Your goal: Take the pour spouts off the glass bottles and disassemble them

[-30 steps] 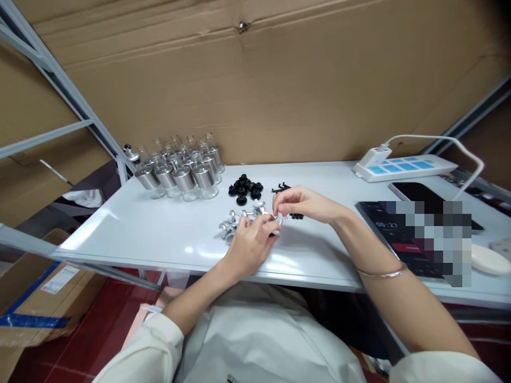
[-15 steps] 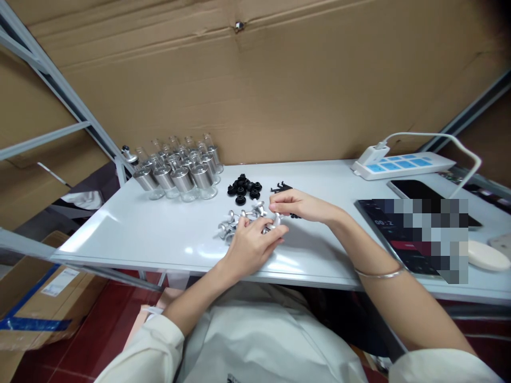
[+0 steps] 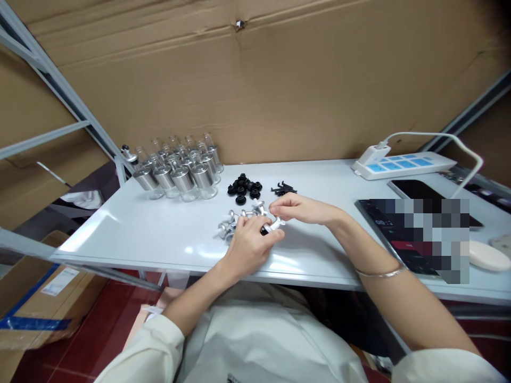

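My left hand (image 3: 252, 240) has its fingers closed around a silver pour spout (image 3: 275, 224), which has a dark part at its lower left end. With thumb and fingertips together, my right hand (image 3: 303, 208) pinches at the spout's upper right end; whatever small piece may be between the fingers is hidden. More silver spouts (image 3: 225, 227) lie in a loose pile just left of and behind my left hand. Beyond that pile is a heap of black round stoppers (image 3: 241, 187). Several thin black clips (image 3: 284, 188) lie behind my right hand.
Glass bottles with steel sleeves (image 3: 184, 180) stand grouped at the table's back left. On the right are a power strip (image 3: 403, 164) with a plugged-in charger, two phones (image 3: 393, 234) and a cream oval object (image 3: 487, 255). Cardboard (image 3: 279, 96) walls the back of the white table (image 3: 159, 239).
My right hand has shifted slightly down and right, uncovering more of the black clips. The spout in my left hand has turned, and its dark end now shows.
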`<state>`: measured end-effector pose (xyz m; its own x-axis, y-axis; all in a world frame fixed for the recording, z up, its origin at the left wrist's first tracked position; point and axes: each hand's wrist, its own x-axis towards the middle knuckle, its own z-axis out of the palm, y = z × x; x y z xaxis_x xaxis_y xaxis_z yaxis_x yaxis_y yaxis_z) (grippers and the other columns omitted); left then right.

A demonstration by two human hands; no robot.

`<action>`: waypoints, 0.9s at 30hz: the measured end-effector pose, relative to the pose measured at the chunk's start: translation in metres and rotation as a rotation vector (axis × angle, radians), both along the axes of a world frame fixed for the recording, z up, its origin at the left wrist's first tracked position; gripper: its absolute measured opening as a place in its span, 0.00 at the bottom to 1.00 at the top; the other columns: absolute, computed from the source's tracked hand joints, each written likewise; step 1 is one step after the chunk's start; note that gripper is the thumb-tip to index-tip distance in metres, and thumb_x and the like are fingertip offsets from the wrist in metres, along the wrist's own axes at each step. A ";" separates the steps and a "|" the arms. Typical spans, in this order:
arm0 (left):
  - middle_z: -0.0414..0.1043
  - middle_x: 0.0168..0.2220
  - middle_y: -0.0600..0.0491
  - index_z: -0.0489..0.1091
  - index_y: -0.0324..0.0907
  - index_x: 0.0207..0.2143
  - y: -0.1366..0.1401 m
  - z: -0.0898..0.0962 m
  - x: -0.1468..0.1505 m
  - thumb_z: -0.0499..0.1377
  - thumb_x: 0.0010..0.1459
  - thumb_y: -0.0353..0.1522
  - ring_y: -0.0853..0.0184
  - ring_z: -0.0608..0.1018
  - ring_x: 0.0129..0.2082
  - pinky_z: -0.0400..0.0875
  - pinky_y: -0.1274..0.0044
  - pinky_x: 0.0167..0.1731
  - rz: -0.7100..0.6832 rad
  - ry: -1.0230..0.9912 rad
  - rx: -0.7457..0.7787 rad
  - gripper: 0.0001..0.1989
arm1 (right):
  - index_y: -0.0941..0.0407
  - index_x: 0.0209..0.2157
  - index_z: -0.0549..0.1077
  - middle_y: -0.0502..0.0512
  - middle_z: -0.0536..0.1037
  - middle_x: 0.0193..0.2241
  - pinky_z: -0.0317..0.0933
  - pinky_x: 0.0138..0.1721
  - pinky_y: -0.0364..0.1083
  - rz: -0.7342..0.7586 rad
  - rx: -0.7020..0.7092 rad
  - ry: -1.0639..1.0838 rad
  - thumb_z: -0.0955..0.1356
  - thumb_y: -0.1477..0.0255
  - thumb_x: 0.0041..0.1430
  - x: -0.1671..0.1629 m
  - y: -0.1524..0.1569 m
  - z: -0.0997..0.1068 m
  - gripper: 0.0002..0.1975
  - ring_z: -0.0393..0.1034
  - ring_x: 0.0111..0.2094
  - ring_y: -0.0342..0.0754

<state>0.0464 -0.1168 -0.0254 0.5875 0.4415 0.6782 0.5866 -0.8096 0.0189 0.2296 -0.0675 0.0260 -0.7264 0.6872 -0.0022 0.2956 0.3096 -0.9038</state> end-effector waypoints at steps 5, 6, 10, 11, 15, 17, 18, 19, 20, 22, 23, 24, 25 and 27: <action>0.70 0.36 0.50 0.71 0.45 0.36 -0.002 0.001 0.000 0.50 0.59 0.25 0.67 0.69 0.34 0.52 0.74 0.34 -0.002 0.003 0.011 0.11 | 0.55 0.14 0.52 0.42 0.48 0.14 0.40 0.21 0.43 -0.190 0.028 -0.004 0.63 0.56 0.57 0.004 0.005 -0.001 0.25 0.41 0.18 0.37; 0.70 0.35 0.51 0.71 0.44 0.36 -0.003 0.002 0.000 0.51 0.60 0.27 0.68 0.69 0.33 0.53 0.74 0.34 -0.015 -0.017 -0.001 0.09 | 0.55 0.14 0.52 0.42 0.50 0.14 0.42 0.21 0.43 -0.266 0.044 0.025 0.63 0.55 0.57 0.008 0.007 -0.001 0.26 0.43 0.18 0.37; 0.70 0.31 0.53 0.70 0.42 0.34 -0.005 0.004 0.001 0.52 0.62 0.33 0.70 0.69 0.30 0.53 0.74 0.34 -0.027 -0.122 -0.039 0.08 | 0.56 0.18 0.66 0.47 0.64 0.18 0.55 0.31 0.44 -0.439 0.117 0.176 0.67 0.55 0.53 0.029 0.015 0.003 0.21 0.59 0.24 0.41; 0.70 0.31 0.53 0.70 0.42 0.34 -0.005 0.005 0.001 0.52 0.62 0.33 0.70 0.69 0.30 0.54 0.74 0.34 -0.024 -0.133 -0.045 0.08 | 0.56 0.22 0.70 0.48 0.67 0.19 0.57 0.33 0.45 -0.449 0.111 0.183 0.69 0.56 0.50 0.034 0.016 0.003 0.17 0.62 0.26 0.42; 0.70 0.31 0.53 0.70 0.43 0.34 -0.005 0.005 0.001 0.51 0.63 0.32 0.70 0.70 0.31 0.54 0.73 0.35 -0.014 -0.131 -0.061 0.09 | 0.57 0.31 0.73 0.50 0.74 0.22 0.60 0.33 0.46 -0.472 0.053 0.061 0.71 0.60 0.46 0.047 0.023 0.000 0.15 0.67 0.26 0.44; 0.70 0.31 0.53 0.70 0.43 0.34 -0.005 0.005 0.000 0.51 0.63 0.33 0.70 0.70 0.31 0.54 0.73 0.35 -0.018 -0.133 -0.060 0.09 | 0.58 0.32 0.73 0.52 0.76 0.25 0.61 0.32 0.45 -0.495 0.073 -0.060 0.69 0.64 0.48 0.050 0.027 -0.006 0.12 0.69 0.27 0.45; 0.70 0.31 0.53 0.70 0.43 0.34 -0.005 0.005 0.000 0.51 0.62 0.33 0.70 0.70 0.31 0.54 0.73 0.35 -0.022 -0.136 -0.059 0.08 | 0.58 0.32 0.73 0.52 0.77 0.25 0.61 0.32 0.45 -0.512 0.102 -0.139 0.68 0.66 0.49 0.051 0.029 -0.008 0.10 0.70 0.28 0.45; 0.70 0.31 0.53 0.70 0.43 0.34 -0.005 0.005 0.000 0.51 0.62 0.33 0.70 0.70 0.31 0.54 0.73 0.35 -0.028 -0.141 -0.055 0.08 | 0.57 0.33 0.73 0.52 0.77 0.25 0.61 0.33 0.45 -0.530 0.139 -0.227 0.66 0.68 0.51 0.052 0.031 -0.011 0.09 0.71 0.28 0.45; 0.70 0.31 0.53 0.70 0.43 0.34 -0.005 0.005 0.000 0.52 0.62 0.32 0.70 0.70 0.30 0.54 0.74 0.34 -0.034 -0.149 -0.049 0.08 | 0.57 0.33 0.74 0.52 0.77 0.24 0.61 0.33 0.45 -0.546 0.175 -0.318 0.65 0.71 0.51 0.052 0.033 -0.013 0.08 0.71 0.28 0.46; 0.70 0.31 0.54 0.69 0.42 0.34 -0.006 0.006 0.000 0.52 0.62 0.32 0.70 0.70 0.30 0.54 0.74 0.34 -0.041 -0.162 -0.041 0.07 | 0.57 0.32 0.74 0.52 0.77 0.25 0.61 0.35 0.45 -0.558 0.220 -0.458 0.63 0.74 0.52 0.054 0.035 -0.016 0.09 0.71 0.30 0.46; 0.70 0.31 0.54 0.69 0.42 0.34 -0.006 0.006 0.000 0.52 0.62 0.32 0.70 0.70 0.30 0.54 0.74 0.34 -0.039 -0.164 -0.039 0.07 | 0.57 0.31 0.74 0.53 0.78 0.25 0.61 0.36 0.44 -0.558 0.223 -0.491 0.62 0.75 0.53 0.055 0.036 -0.016 0.09 0.72 0.31 0.47; 0.70 0.31 0.54 0.69 0.42 0.34 -0.006 0.006 0.000 0.52 0.62 0.32 0.70 0.70 0.30 0.54 0.74 0.34 -0.036 -0.163 -0.039 0.07 | 0.57 0.31 0.73 0.53 0.79 0.26 0.61 0.36 0.44 -0.561 0.214 -0.501 0.62 0.76 0.53 0.057 0.036 -0.017 0.09 0.72 0.31 0.47; 0.70 0.31 0.54 0.69 0.43 0.34 -0.006 0.006 0.000 0.52 0.62 0.32 0.70 0.70 0.30 0.54 0.74 0.34 -0.031 -0.158 -0.042 0.08 | 0.57 0.32 0.72 0.54 0.79 0.27 0.61 0.36 0.44 -0.562 0.202 -0.493 0.61 0.76 0.52 0.059 0.036 -0.018 0.09 0.72 0.32 0.47; 0.70 0.31 0.54 0.70 0.43 0.34 -0.006 0.006 0.000 0.51 0.62 0.32 0.70 0.70 0.30 0.54 0.74 0.34 -0.025 -0.147 -0.049 0.08 | 0.56 0.32 0.71 0.54 0.79 0.29 0.61 0.35 0.43 -0.554 0.219 -0.488 0.62 0.75 0.52 0.062 0.037 -0.019 0.08 0.72 0.32 0.46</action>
